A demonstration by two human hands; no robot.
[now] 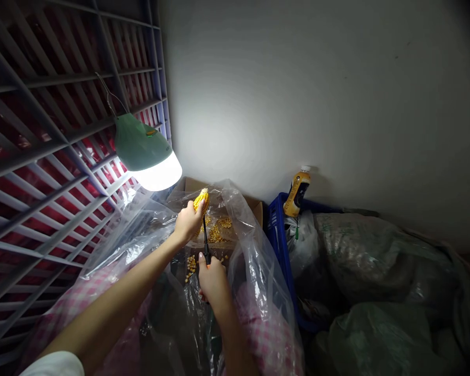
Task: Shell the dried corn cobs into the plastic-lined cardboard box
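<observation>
My left hand (pixel 187 222) is closed around an ear of yellow corn (pixel 202 198), its pale tip pointing up. Lower down, my right hand (pixel 213 279) grips a screwdriver (pixel 206 243) with a black shaft and a dark handle showing some orange. The shaft rises to the corn's underside; whether its tip is pressed into the kernels is hidden by the cob. Loose corn kernels (pixel 216 233) lie below on clear plastic sheeting (pixel 254 250), which lines a cardboard box (pixel 256 209). More kernels are scattered left of the screwdriver handle.
A lit green lamp (pixel 143 143) hangs by wire from a purple-grey plastic lattice (pixel 66 141) on the left. To the right, a blue crate (pixel 276 219) holds a yellow drink bottle (pixel 296 192). Bulky sacks (pixel 376 256) lie beside it, against a pale wall (pixel 297 94).
</observation>
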